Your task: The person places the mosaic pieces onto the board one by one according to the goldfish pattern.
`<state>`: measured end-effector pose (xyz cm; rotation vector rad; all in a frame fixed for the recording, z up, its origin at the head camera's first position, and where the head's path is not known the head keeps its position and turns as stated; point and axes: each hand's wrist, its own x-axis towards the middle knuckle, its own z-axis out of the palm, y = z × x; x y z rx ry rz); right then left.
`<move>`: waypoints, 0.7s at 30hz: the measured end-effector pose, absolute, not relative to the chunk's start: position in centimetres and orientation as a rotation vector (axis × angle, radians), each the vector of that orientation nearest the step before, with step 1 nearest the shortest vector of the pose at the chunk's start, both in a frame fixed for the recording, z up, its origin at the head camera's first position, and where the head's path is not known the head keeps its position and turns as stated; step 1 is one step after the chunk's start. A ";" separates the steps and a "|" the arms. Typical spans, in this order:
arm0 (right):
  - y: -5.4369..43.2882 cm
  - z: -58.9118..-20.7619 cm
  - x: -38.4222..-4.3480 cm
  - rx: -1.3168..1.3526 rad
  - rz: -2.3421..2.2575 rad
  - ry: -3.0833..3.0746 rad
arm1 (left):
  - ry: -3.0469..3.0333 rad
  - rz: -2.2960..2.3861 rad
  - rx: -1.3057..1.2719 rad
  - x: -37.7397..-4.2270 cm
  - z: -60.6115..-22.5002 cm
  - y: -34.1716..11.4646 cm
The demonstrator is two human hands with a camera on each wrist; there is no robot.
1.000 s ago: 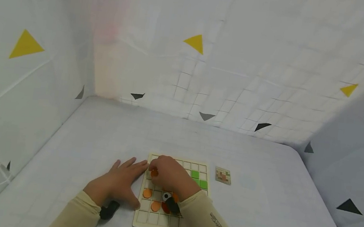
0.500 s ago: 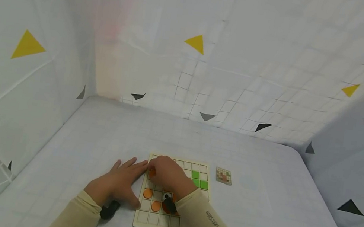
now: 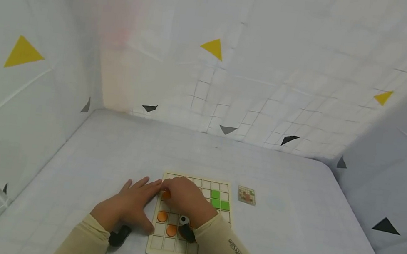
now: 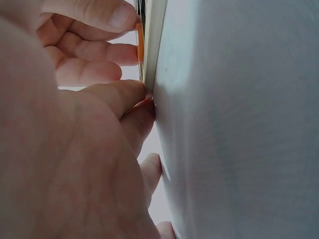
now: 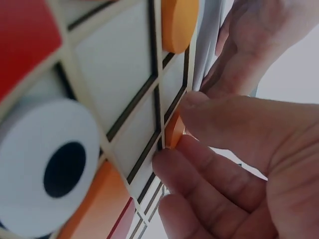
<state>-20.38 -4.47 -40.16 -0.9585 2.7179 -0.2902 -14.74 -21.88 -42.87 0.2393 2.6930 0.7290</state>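
Thumb and fingers of my right hand (image 3: 188, 198) pinch an orange disc (image 5: 174, 129) at a cell along the left edge of a pale gridded board (image 3: 181, 247). In the left wrist view, the disc (image 4: 140, 44) shows edge-on against the board's face. My left hand (image 3: 128, 206) lies spread beside the board, its fingertips and thumb at the left rim. Two more orange discs (image 3: 162, 216) sit in cells nearer me. A white disc with a black dot (image 5: 50, 164) stands out above a red square (image 5: 25, 47) and an orange piece (image 5: 97, 199). My right forearm hides part of the board.
Several green squares (image 3: 224, 205) fill cells at the board's right side. A small patterned card (image 3: 247, 195) lies on the white table just right of the board. White walls with yellow and dark triangles enclose the table at the back and sides.
My right hand has shifted slightly left with the orange disc, bringing it to the cell at the board's left edge. The left hand has stayed in place at the rim.
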 end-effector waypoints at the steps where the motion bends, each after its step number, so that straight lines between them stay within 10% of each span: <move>1: -4.5 -40.1 -20.4 -0.960 -0.285 2.718 | 2.692 0.735 0.235 -14.8 -42.9 -21.9; 21: 1.3 -37.2 -23.0 -0.551 -0.294 3.047 | 3.088 0.452 0.227 -17.5 -39.5 -22.1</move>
